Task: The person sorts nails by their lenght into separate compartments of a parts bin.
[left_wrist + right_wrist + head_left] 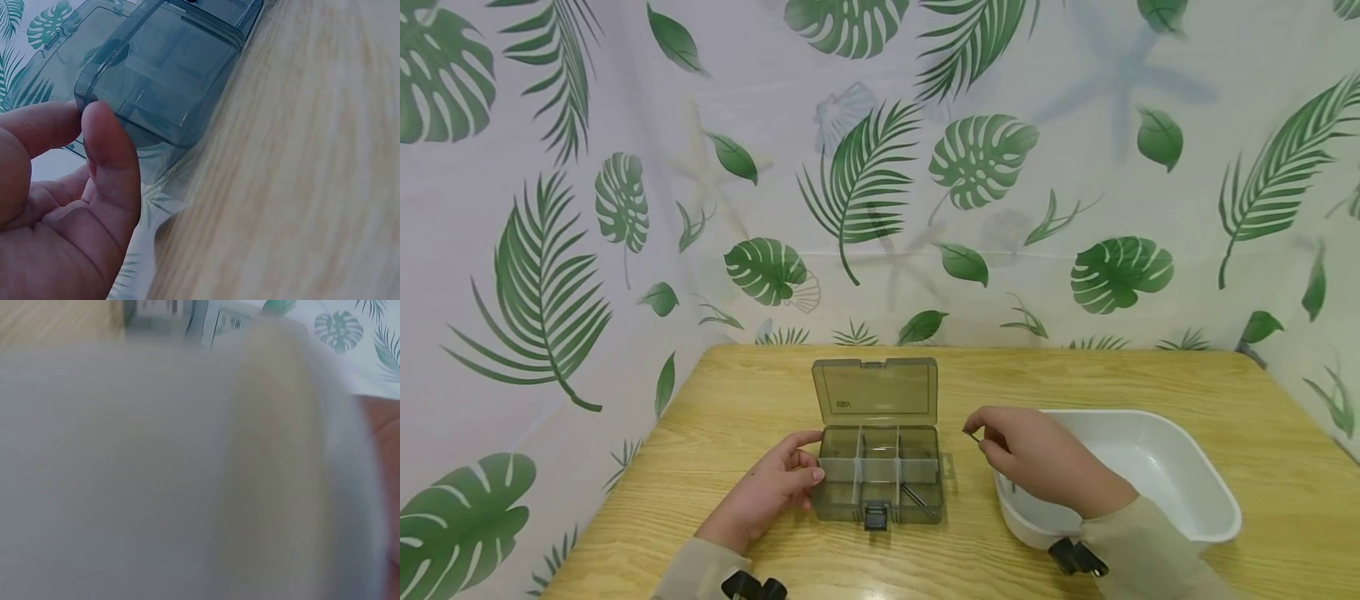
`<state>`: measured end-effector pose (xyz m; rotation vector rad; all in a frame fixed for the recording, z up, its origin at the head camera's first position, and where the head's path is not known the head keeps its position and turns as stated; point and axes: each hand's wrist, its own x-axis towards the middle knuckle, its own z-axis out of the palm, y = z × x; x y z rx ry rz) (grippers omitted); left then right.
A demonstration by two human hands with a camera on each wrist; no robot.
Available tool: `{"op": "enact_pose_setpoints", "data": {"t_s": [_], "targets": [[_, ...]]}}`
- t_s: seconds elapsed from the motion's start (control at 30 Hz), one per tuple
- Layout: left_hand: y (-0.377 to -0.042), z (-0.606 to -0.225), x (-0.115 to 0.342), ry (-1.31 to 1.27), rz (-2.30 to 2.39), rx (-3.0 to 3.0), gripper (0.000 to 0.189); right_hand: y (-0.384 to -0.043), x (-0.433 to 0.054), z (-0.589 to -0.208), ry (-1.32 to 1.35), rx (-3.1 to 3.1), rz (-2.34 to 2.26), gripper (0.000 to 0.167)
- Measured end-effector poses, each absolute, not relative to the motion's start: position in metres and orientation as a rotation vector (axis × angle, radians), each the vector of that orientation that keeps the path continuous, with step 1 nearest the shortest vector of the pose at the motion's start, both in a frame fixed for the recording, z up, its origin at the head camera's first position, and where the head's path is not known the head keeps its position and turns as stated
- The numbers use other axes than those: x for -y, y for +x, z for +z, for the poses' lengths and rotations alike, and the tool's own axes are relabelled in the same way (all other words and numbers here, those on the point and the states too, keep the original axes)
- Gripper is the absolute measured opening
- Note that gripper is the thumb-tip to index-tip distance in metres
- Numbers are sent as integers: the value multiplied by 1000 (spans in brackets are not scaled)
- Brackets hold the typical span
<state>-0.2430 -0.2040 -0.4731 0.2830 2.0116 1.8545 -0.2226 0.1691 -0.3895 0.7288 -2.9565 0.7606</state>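
Observation:
A translucent grey compartment box (877, 475) stands on the table with its lid (877, 392) raised at the back. Thin dark metal pieces (916, 498) lie in its front right compartment. My left hand (775, 479) holds the box at its left side; in the left wrist view the thumb and a finger meet at the corner of the box (169, 75). To the right of the box, my right hand (1026, 454) pinches a small thin metal piece (972, 435) between thumb and fingertips, above the tray's left rim. The right wrist view is mostly blocked by a blurred pale surface.
A white tray (1213, 492) sits at the right under my right forearm, with a small dark piece (1013, 487) visible near its left wall. The wooden table (760, 387) ends against a leaf-patterned cloth (880, 308) at the back. A latch (876, 517) hangs at the box's front.

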Motion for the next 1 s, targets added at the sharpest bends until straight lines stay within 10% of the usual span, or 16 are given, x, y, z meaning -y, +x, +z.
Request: {"op": "enact_pose_setpoints", "data": {"t_s": [1.0], "targets": [[-240,-468,202,283,1847,-2013,63,-239,-105,-398,593,2980,688,24]]}}
